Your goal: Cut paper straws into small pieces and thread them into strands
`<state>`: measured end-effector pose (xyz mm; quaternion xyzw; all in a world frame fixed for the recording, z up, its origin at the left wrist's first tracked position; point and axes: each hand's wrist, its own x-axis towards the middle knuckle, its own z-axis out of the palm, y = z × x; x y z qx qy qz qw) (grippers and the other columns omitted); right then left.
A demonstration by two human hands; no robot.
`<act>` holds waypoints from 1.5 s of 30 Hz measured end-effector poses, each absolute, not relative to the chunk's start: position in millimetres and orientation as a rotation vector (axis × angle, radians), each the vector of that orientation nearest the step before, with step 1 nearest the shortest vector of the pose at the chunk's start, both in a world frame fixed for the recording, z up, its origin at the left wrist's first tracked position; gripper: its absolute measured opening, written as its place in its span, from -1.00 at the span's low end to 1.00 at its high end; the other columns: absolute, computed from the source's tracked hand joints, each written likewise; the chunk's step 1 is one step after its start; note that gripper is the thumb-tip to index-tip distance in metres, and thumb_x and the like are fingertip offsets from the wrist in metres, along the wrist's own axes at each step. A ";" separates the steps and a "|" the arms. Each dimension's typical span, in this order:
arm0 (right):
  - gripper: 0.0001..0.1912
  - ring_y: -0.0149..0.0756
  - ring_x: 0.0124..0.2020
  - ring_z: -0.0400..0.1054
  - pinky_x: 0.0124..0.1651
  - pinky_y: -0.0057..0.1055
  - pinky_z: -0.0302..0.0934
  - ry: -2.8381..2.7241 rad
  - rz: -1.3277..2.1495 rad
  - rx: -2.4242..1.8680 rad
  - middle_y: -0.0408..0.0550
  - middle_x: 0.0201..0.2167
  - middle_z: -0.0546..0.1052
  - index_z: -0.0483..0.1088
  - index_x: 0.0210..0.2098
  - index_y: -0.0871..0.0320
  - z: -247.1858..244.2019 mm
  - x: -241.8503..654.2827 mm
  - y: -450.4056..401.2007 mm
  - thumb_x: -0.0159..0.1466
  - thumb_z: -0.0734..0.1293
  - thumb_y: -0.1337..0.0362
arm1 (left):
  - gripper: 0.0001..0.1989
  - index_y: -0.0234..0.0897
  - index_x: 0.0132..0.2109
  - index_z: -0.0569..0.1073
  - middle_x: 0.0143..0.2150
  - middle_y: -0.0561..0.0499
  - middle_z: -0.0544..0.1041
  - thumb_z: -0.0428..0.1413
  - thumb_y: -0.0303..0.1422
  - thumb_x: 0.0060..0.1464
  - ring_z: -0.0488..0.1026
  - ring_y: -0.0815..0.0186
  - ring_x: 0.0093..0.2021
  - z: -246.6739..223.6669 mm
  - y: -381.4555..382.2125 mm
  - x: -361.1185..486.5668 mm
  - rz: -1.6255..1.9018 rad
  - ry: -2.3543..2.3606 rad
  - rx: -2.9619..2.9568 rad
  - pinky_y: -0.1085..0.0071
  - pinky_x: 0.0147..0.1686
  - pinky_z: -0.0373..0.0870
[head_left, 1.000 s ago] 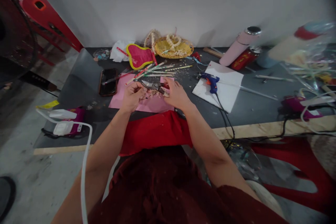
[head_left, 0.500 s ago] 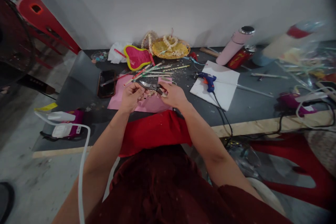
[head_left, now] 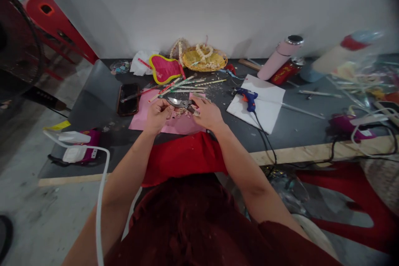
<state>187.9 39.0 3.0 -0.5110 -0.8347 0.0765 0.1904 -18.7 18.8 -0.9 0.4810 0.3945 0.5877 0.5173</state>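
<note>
My right hand (head_left: 209,113) is closed round the handles of a pair of pruning shears (head_left: 181,103), whose metal blades point left. Close to the blade tips, my left hand (head_left: 156,115) has its thumb and fingers pinched together; what they hold is too small or hidden to make out. Beneath both hands lies a sheet of pink paper (head_left: 141,118). Small pale cut pieces (head_left: 183,112) are heaped on it, below the shears. Just beyond my hands, several thin patterned sticks (head_left: 187,87) lie crossed over one another.
A phone (head_left: 128,99) lies left of the paper. Behind stand a heart-shaped pink piece (head_left: 165,70) and a yellow basket (head_left: 199,67) with bead strings. To the right, a blue glue gun (head_left: 249,99) rests on a white board (head_left: 270,112), near a pink flask (head_left: 279,58) and red can (head_left: 286,70).
The whole view has shifted slightly to the right. The shears' blades catch more light now. Both hands keep nearly the same place and hold.
</note>
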 end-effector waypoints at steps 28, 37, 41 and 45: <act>-0.47 -0.07 -0.14 0.45 -0.14 -0.20 0.30 -2.344 0.198 -1.567 0.04 -0.08 0.55 0.28 0.18 0.03 4.9 185.6 36.9 0.20 0.26 0.19 | -0.78 -0.28 -0.41 0.44 -0.47 0.00 0.58 0.28 -0.26 -0.01 0.19 0.56 -0.67 -1.0 21.5 -22.9 1.371 1.053 1.217 0.59 -0.67 0.10; -0.34 0.05 0.15 0.26 0.07 0.01 0.21 -2.338 0.241 -1.423 0.10 0.18 0.38 0.16 0.27 0.09 1.0 193.4 41.3 0.19 0.29 0.14 | -0.74 -0.32 -0.44 0.43 -0.47 -0.04 0.59 0.29 -0.25 -0.03 0.14 0.58 -0.70 -1.0 20.2 -25.9 1.333 0.949 1.267 0.59 -0.69 0.07; -0.31 0.04 0.23 0.18 0.12 0.06 0.17 -2.391 0.297 -1.377 0.08 0.25 0.30 0.12 0.29 0.07 1.5 195.3 42.4 0.19 0.30 0.17 | -0.70 -0.32 -0.44 0.41 -0.52 -0.03 0.58 0.33 -0.21 -0.07 0.10 0.60 -0.75 1.5 19.5 -30.6 1.220 0.844 1.187 0.60 -0.74 0.00; -0.31 0.06 0.26 0.13 0.14 0.11 0.14 -2.415 0.353 -1.354 0.09 0.26 0.28 0.11 0.30 0.07 3.1 195.5 42.2 0.21 0.29 0.15 | -0.66 -0.32 -0.46 0.39 -0.56 -0.04 0.56 0.36 -0.21 -0.12 0.08 0.61 -0.77 4.1 18.1 -32.7 1.165 0.813 1.095 0.62 -0.77 -0.08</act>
